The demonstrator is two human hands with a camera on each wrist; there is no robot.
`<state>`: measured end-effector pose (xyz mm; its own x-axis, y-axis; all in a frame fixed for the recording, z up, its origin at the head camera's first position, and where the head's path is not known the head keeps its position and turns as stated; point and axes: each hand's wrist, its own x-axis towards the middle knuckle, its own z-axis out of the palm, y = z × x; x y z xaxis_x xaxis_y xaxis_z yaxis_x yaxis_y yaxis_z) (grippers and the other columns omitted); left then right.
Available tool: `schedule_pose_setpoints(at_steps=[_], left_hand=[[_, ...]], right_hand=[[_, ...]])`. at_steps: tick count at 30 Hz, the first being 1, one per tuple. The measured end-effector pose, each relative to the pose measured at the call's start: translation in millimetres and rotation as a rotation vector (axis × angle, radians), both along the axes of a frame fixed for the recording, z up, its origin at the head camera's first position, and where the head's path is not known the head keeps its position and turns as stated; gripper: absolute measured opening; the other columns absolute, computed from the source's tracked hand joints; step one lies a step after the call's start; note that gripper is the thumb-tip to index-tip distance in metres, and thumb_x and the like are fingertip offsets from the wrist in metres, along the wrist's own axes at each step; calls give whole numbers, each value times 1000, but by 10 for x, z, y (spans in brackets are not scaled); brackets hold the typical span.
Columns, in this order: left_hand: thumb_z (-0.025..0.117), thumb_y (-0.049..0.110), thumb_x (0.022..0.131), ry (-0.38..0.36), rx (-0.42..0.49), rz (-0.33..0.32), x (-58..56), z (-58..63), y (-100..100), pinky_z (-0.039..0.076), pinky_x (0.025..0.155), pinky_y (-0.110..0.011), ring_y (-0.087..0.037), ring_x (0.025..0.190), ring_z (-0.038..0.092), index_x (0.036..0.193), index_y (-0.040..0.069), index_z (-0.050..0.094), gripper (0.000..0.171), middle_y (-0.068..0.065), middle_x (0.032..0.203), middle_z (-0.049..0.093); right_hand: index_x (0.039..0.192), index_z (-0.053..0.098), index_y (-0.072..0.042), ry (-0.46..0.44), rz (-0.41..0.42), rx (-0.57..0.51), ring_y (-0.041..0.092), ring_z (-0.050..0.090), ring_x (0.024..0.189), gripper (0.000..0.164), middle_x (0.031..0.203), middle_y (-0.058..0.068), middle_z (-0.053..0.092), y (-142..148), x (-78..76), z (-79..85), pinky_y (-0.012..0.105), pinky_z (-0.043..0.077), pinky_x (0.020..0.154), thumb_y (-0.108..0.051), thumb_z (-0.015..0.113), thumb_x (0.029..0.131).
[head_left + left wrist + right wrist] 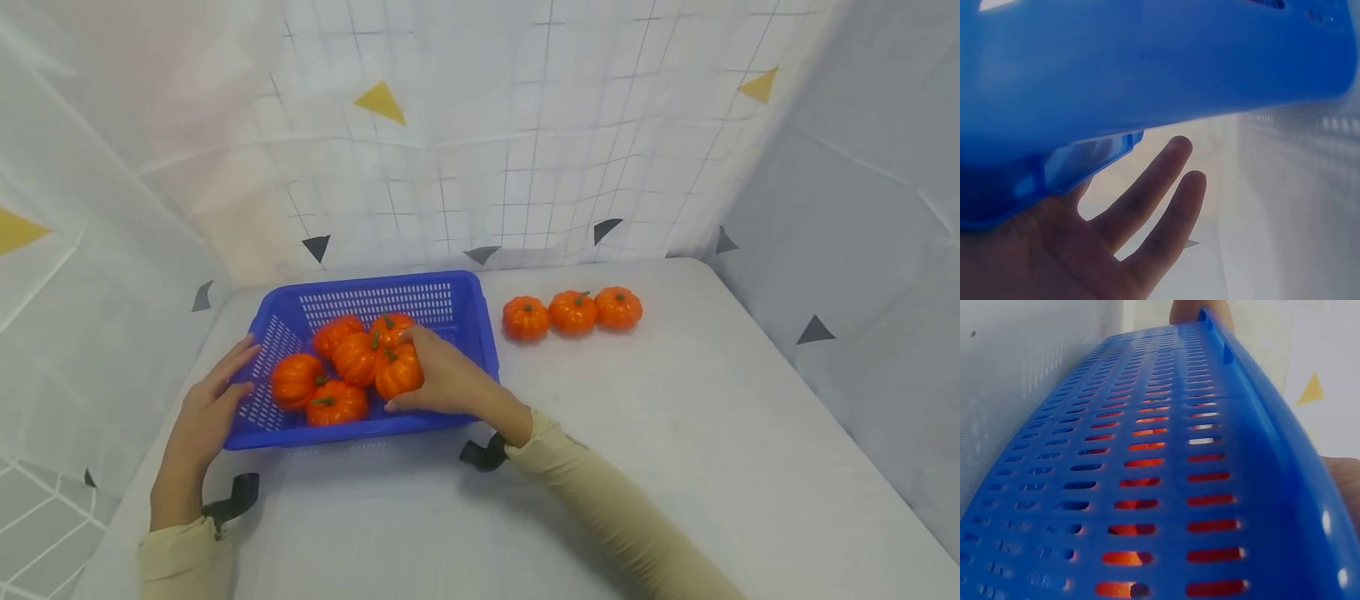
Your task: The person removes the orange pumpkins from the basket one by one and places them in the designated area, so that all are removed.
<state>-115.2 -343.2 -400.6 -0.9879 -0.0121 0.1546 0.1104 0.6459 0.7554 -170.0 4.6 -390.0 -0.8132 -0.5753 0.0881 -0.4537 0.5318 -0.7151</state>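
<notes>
A blue plastic basket with slotted walls holds several small orange pumpkins with green stems. My right hand reaches over the basket's front right part and grips one pumpkin, thumb on the near side and fingers on the far side. At the basket's left end, my left hand rests against the rim, thumb and fingertips reaching over it. Two of its fingers stretch out straight below the blue wall in the left wrist view. The right wrist view shows the slotted wall, with orange behind the slots.
Three more orange pumpkins sit in a row on the white table, right of the basket. White sheeting with yellow and dark triangles stands behind the table and at both sides. Black curved pieces show by both wrists.
</notes>
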Motion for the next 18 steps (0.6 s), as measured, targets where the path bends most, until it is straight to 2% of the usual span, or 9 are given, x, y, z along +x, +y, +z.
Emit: schedule_pose_setpoints(at_steps=[5, 8, 10, 14, 18], left_hand=[[42, 15, 110, -6, 0, 5, -5, 3, -5, 10, 113, -79, -42, 155, 14, 163, 14, 38, 53, -9, 170, 24], [42, 15, 110, -13, 2, 5, -9, 2, -8, 10, 113, -79, -42, 155, 14, 163, 15, 37, 53, -8, 170, 24], [42, 15, 110, -15, 1, 3, -12, 0, -8, 10, 113, -79, -42, 155, 14, 163, 15, 37, 53, -8, 171, 23], [42, 15, 110, -13, 0, -1, -11, 0, -9, 10, 113, -79, -42, 155, 14, 163, 14, 37, 53, -8, 170, 24], [42, 15, 110, -9, -2, -1, 0, 6, -14, 10, 113, -79, -43, 155, 15, 162, 14, 38, 52, -9, 170, 24]], right_hand=[[152, 41, -9, -19, -32, -63, 17, 58, 118, 95, 138, 2, 56, 41, 31, 44, 36, 56, 95, -60, 82, 83], [150, 44, -11, -20, -51, -103, 16, 60, 114, 93, 136, 0, 58, 72, 52, 87, 35, 58, 92, -62, 81, 82], [149, 45, -11, -9, -54, -119, 15, 60, 113, 91, 135, -1, 59, 98, 66, 114, 35, 57, 92, -60, 83, 82], [146, 46, -13, 1, -44, -146, 15, 60, 111, 82, 134, -1, 58, 151, 100, 153, 33, 57, 91, -44, 87, 82], [148, 43, -12, 7, -36, -156, 16, 60, 112, 83, 136, 2, 57, 198, 141, 180, 34, 57, 91, -34, 86, 80]])
